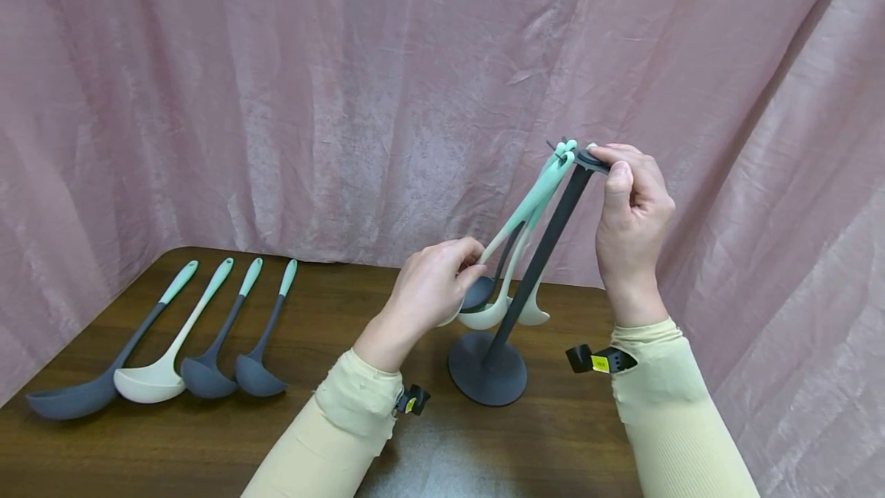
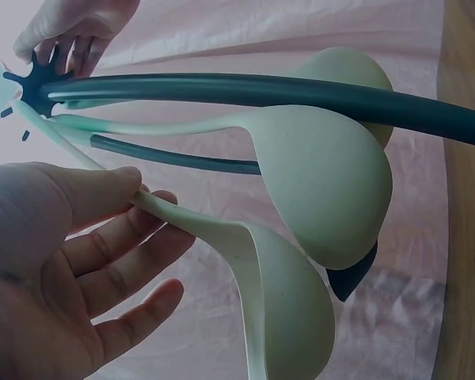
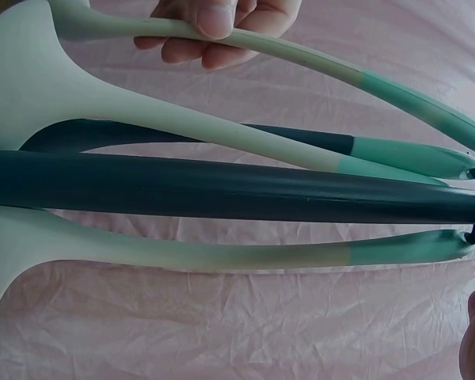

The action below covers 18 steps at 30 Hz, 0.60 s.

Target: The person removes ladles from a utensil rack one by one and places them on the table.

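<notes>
My left hand (image 1: 432, 279) pinches the cream shaft of a ladle (image 2: 293, 309) between thumb and fingers. That ladle's mint handle end reaches the hooks of a dark utensil stand (image 1: 553, 244); whether it is hooked on, I cannot tell. My right hand (image 1: 636, 206) grips the stand's hooked top (image 2: 39, 87), partly covering it. Around the pole hang two other cream ladles, one (image 2: 324, 186) beside the held ladle and one (image 1: 534, 315) on the pole's far side. A dark-bowled ladle (image 1: 478, 294) hangs behind them, half hidden.
On the wooden table's left lie several ladles in a row: a large dark one (image 1: 79, 398), a cream one (image 1: 148, 383) and two smaller dark ones, nearest the stand a dark ladle (image 1: 257, 376). The round base (image 1: 487, 386) rests on the table. Pink curtains (image 1: 346, 98) hang behind.
</notes>
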{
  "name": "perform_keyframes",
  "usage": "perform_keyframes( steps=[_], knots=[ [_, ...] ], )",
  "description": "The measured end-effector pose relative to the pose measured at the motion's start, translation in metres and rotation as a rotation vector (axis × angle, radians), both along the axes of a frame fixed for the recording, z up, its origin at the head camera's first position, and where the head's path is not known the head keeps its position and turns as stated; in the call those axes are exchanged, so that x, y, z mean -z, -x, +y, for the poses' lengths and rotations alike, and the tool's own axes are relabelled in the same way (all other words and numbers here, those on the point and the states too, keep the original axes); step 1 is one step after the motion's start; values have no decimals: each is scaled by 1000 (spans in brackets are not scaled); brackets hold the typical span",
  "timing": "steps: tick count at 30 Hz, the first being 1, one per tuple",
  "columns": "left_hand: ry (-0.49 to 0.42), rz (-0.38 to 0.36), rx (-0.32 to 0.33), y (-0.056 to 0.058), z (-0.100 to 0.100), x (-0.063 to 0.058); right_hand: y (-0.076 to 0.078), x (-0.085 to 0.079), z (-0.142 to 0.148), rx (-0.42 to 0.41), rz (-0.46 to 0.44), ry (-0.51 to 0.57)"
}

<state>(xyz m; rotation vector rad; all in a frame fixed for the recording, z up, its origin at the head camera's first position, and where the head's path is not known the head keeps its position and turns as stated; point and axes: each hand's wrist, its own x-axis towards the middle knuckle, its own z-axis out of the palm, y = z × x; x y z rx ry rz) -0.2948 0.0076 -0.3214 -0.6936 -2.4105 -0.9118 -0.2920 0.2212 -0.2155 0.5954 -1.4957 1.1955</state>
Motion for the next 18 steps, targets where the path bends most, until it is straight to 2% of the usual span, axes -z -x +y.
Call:
perform_keyframes(
  steps=[7,18],
  knots=[
    [3,-8,-3,-1,-1,-1,-9,-4,-5,8,3,2],
    [-6,-12,4,-3,-3,-5,-9,-4,-6,2,14,-5]
  ],
)
